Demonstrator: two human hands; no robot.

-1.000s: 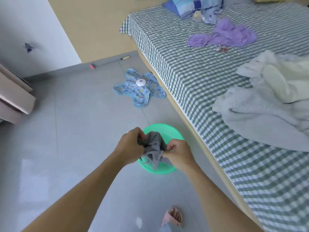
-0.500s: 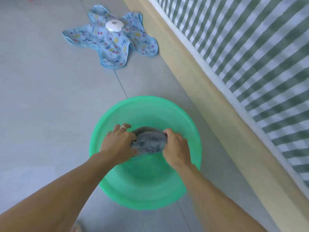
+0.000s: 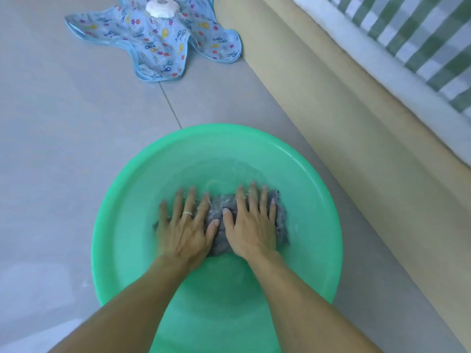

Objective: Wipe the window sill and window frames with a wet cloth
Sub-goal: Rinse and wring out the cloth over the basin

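From the head view, you have both palms flat on the grey cloth (image 3: 221, 226), which lies on the bottom of the green basin (image 3: 107, 225), under shallow water judging by the ripples around your fingertips. Your left hand (image 3: 184, 228) covers the cloth's left part and your right hand (image 3: 251, 224) its right part. Neither grip holds anything: the fingers are straight and spread wide, pressing down, not curled round the fabric. That flat press looks meant to push the cloth under so it soaks through evenly, ready for wiping the sill and frames; neither of those is in view here.

The basin sits on the grey floor (image 3: 63, 149), just beside the bed's wooden side (image 3: 344, 123), probably so spills land on tile. A blue patterned cloth (image 3: 155, 44) with a small white object (image 3: 162, 7) on it lies on the floor well beyond the basin, apart from your work.
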